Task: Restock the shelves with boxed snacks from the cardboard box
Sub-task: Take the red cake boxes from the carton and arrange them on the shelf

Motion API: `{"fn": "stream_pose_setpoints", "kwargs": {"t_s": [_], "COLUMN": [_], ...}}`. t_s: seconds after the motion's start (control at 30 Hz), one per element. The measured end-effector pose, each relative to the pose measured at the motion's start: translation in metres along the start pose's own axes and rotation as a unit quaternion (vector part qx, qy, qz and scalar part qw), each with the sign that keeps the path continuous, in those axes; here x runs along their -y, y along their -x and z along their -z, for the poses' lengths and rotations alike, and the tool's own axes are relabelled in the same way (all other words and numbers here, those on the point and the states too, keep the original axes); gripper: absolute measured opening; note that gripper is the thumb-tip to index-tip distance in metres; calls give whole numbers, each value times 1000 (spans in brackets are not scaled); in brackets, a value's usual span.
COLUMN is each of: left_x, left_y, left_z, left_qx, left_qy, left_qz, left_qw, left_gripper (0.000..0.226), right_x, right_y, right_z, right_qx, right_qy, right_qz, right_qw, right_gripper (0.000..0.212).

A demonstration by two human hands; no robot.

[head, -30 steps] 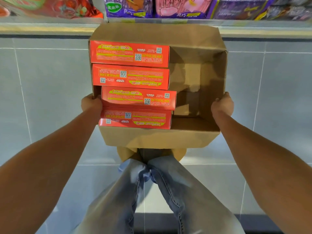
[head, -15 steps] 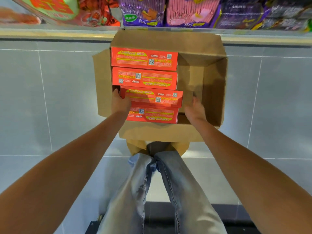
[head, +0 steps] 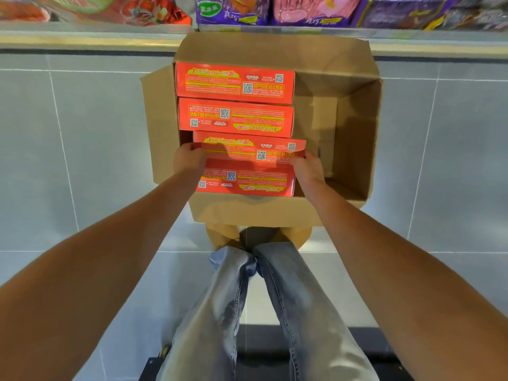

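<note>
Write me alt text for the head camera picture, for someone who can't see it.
Seen from above, a person's left hand and right hand grip the ends of a red snack box, one of four filling the left side of an open cardboard box on a grey tiled floor. Bagged snacks line the shelf beyond.

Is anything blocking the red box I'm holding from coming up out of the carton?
Nothing visible does. The left hand and right hand grip the third red box by its ends, and the cardboard box is open above it.
</note>
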State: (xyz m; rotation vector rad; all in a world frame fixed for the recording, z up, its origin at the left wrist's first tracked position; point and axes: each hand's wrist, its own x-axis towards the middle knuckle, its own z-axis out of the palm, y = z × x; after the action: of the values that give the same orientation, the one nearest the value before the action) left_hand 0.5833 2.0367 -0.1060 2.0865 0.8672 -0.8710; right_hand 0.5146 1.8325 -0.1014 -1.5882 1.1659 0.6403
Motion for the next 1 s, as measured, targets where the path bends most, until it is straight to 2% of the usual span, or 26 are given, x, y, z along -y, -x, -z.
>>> {"fn": "stream_pose_setpoints", "kwargs": {"t_s": [0.17,0.43,0.57,0.7,0.87,1.0], "left_x": [-6,-77,-127,-162,-202,-235], "left_y": [32,130,186,245,305,346], "left_z": [21,102,148,195,247,283], "left_qx": [2,-31,-71,-54,-32,-45], "left_qy": [20,46,44,70,97,97], "left_qz": [-22,-68,-150,-239,-352,-406], "left_qw": [1000,996,985,967,930,908], "left_gripper": [29,17,24,17,21,26], "right_x": [12,78,128,174,227,265], "right_y": [27,134,192,250,324,371], "right_z": [13,77,107,134,171,195], "right_qx": [-38,-56,-73,-75,-54,-81], "right_qy": [-3,9,-4,-64,-84,-116], "right_qz": [3,39,45,54,130,182], "right_qw": [999,998,996,994,986,973], "right_gripper": [14,16,16,19,23,21]}}
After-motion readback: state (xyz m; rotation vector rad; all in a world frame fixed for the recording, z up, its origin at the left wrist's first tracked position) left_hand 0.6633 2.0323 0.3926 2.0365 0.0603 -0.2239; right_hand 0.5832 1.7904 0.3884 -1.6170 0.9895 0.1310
